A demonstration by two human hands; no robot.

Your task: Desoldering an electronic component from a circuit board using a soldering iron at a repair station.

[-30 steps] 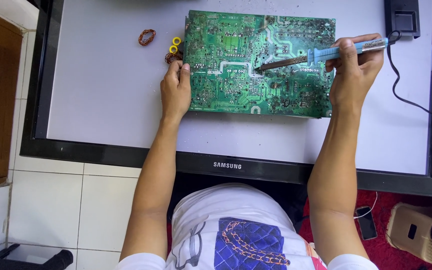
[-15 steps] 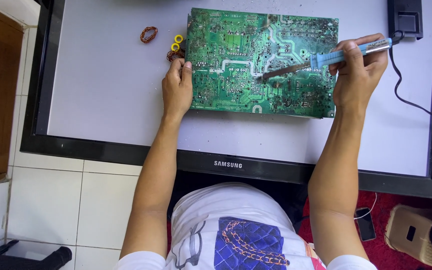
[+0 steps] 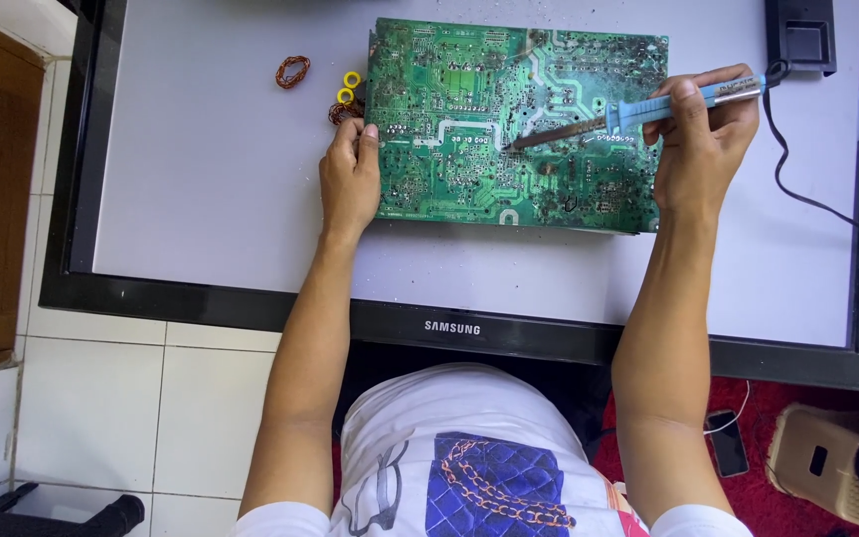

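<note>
Steadying the green circuit board [image 3: 469, 119] by its left edge, the left hand [image 3: 348, 184] pinches it; a firm hold there likely helps. Right of the board's centre, the right hand [image 3: 703, 139] grips the blue soldering iron [image 3: 638, 114], tip on the board.

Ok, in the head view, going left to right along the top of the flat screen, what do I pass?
Copper wire coil → yellow rings → left hand on the board's left edge → green circuit board → soldering iron → right hand → black cable.
</note>
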